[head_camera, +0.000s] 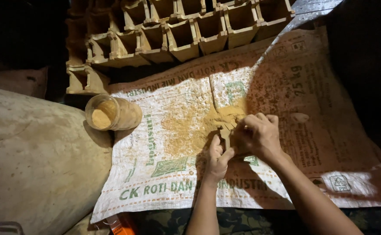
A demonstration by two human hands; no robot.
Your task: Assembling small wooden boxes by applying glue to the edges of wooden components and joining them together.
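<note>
Dusty hands (238, 146) on woven sack (164, 174)

A small tan clay piece (226, 135) stands between both hands over the middle of the sack, mostly hidden by the fingers, so its shape is hard to tell. It is dusted the same yellowish brown as the loose powder (199, 126) spread beneath it, a thin patch, thickest just above the piece.
</note>
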